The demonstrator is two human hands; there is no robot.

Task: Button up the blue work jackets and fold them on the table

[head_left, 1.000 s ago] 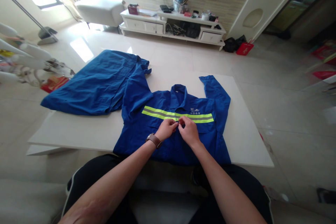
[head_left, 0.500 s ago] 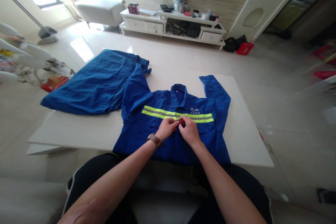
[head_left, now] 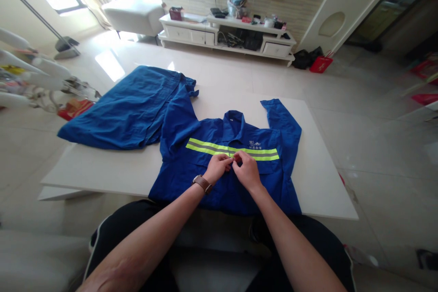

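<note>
A blue work jacket (head_left: 191, 178) with a yellow-green and grey reflective band (head_left: 205, 147) lies front up on the white table (head_left: 328, 182), its collar pointing away from me. My left hand (head_left: 217, 169), with a brown-strapped watch on the wrist, pinches the jacket's front edge just below the band. Right beside it, my right hand (head_left: 247, 171) has its fingers closed on the same front opening, and the fingertips of both hands nearly touch. Whatever small part lies between the fingertips is too small to tell.
Another blue garment (head_left: 119, 109) lies folded at the table's left, touching the jacket's sleeve. Beyond the table are a white TV cabinet (head_left: 188, 34), a grey-white bench (head_left: 133, 16) and a red bag (head_left: 320, 63). My knees are under the near edge.
The view has shifted slightly. Both hands stay at the same place on the jacket front, with barely any finger movement.
</note>
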